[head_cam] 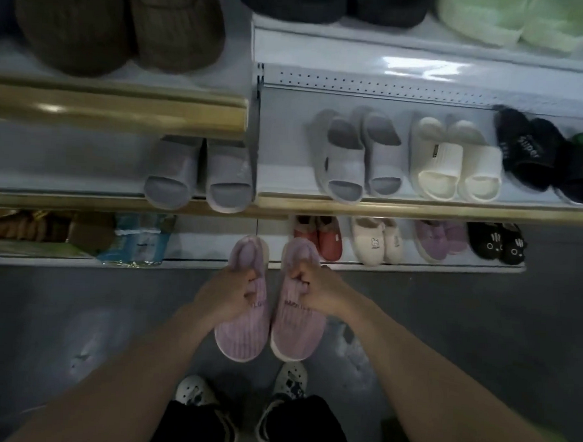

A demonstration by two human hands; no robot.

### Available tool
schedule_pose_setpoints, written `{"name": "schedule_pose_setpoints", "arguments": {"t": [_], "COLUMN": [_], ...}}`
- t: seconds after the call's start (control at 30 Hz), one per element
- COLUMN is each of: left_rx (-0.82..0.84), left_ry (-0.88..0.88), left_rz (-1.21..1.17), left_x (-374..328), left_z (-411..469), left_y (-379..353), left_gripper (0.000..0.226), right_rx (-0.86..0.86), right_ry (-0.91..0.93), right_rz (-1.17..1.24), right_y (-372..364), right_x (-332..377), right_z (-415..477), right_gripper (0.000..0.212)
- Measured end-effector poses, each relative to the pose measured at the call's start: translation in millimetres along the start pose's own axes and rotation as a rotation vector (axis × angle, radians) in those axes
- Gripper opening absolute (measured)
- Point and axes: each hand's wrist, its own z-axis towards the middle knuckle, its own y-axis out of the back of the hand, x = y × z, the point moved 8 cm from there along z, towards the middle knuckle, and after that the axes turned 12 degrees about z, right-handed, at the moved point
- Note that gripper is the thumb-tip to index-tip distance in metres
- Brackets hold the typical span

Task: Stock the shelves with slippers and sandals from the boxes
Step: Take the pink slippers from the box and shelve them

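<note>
left hand (224, 293): gripping left purple slipper (242, 333)
right hand (317, 288): gripping right purple slipper (296, 332)
bottom shelf (214, 250): just beyond both hands

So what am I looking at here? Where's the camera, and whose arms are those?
No machine here: a person wears one wide-angle camera on the head, looking forward and down, so you see their own arms and feet. The left hand and right hand each grip one purple slipper, the pair side by side with the toes towards the camera, in front of the bottom shelf. That shelf already holds a red pair, a cream pair, another purple pair and a black pair, plus some packets at the left. The shelf above carries grey slides, white slides and black slippers. The person's own shoes show at the bottom, on a dark floor.
</note>
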Motion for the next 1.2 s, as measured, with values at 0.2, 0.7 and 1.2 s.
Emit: {"name": "schedule_pose_setpoints", "arguments": {"t": [0.2,0.7,1.2], "left_rx": [-0.039,-0.270,-0.283], "left_ry": [0.050,0.239,0.224], "left_rz": [-0.077,-0.150,0.011], "left_x": [73,228,226], "left_z": [76,286,355], "left_y": [-68,-193,-191], "left_gripper": [0.029,0.034,0.035], "right_rx": [-0.003,-0.291,-0.421], "right_ry": [0.058,0.367,0.336], "right_rz": [-0.220,-0.552,-0.511], "right_y": [-49,-81,-80], "right_x": [-26,-61,-98], "right_z": [124,379,442], "right_gripper": [0.050,0.031,0.028]}}
